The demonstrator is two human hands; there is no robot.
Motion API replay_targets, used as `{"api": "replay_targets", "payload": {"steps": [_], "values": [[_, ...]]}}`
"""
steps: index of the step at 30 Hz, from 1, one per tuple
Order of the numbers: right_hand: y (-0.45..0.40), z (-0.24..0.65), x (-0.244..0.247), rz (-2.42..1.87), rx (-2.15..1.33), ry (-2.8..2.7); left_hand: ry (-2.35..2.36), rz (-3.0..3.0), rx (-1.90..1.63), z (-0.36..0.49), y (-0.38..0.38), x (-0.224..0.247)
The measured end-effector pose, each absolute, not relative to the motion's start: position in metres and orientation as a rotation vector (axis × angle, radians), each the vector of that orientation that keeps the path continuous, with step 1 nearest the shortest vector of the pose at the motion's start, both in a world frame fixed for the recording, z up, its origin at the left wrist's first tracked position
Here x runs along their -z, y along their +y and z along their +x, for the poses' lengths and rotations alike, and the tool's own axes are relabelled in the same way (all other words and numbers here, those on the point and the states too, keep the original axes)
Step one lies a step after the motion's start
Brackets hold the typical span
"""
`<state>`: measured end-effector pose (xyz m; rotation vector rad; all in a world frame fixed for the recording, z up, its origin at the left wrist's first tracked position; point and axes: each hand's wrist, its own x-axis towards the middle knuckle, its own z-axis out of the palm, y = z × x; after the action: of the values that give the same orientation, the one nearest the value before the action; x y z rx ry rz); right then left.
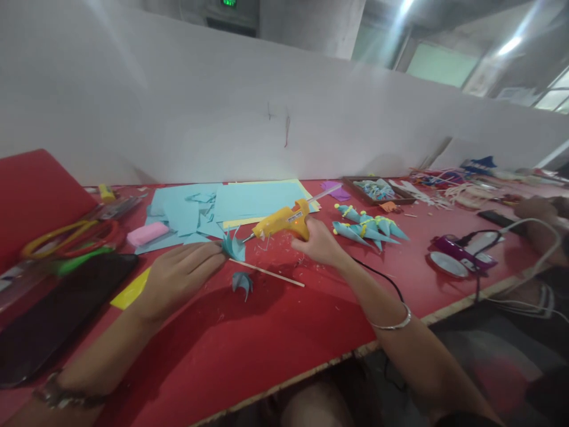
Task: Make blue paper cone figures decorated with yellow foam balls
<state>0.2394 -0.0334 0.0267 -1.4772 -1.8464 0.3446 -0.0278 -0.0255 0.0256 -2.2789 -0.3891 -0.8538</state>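
My right hand [323,238] is wrapped round the grip of a yellow hot glue gun [281,222], a clear glue stick jutting from its back. The gun's metal nozzle meets a curled blue paper flower [233,246], or comes very close to it. Pinched at its left side by my left hand [184,276], the flower has thin pointed petals. A thin wooden stick [269,273] runs to the right from just below it. Beneath that, a second curled blue paper piece [242,284] rests on the red table.
Blue paper sheets [258,198] and a pink block [147,234] lie behind. Right of the gun are several blue paper cones with yellow trim [367,228] and a tray of scraps [377,190]. A purple device [462,255] sits near another person's arm. A black pouch [66,314] lies left.
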Motion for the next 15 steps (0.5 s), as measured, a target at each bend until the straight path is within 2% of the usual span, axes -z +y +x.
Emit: {"api": "replay_targets", "payload": {"steps": [15], "values": [[-0.023,0.247,-0.019,-1.652,-0.147,-1.847,-0.424,-2.246,0.852,-0.032,-0.024,-0.023]]}}
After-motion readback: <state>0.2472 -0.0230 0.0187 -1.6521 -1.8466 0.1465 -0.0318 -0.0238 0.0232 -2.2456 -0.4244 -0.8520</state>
